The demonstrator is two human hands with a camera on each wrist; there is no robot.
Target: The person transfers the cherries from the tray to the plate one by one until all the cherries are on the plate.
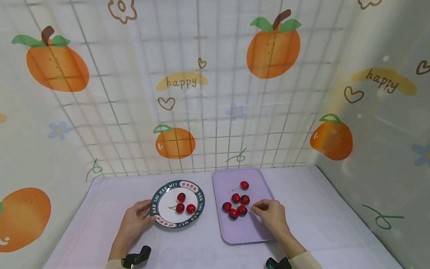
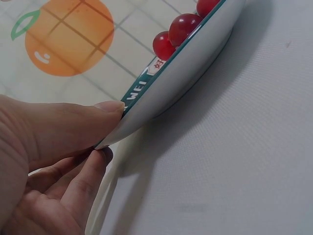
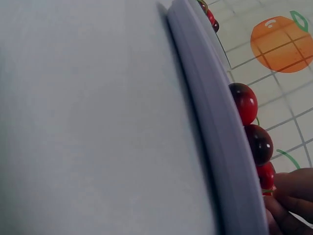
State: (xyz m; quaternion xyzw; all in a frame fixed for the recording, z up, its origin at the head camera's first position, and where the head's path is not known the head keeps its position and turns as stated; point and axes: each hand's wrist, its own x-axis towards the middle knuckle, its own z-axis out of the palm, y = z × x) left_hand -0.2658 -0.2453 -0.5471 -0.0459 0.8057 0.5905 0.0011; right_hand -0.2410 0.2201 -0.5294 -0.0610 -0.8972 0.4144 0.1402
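My left hand [image 1: 136,220] grips the left rim of a round plate [image 1: 201,203] with a dark green lettered border. In the left wrist view, the thumb [image 2: 73,125] lies on top of the rim and fingers are beneath it. Three red cherries, one of them a cherry [image 1: 181,197] at the back, sit on the plate. Over the right part of a purple tray [image 1: 235,233], my right hand [image 1: 273,216] pinches a thin cherry stem [image 1: 249,207] between thumb and forefinger. Several cherries lie on the tray, including a cherry [image 1: 242,210] beside those fingertips.
The plate and tray stand side by side on a white-covered table [image 1: 188,250]. A lone cherry [image 1: 244,185] lies toward the tray's back. Behind the table rises a grid-lined curtain [image 1: 215,123] printed with oranges, and similar sheeting [image 1: 379,164] borders the right side.
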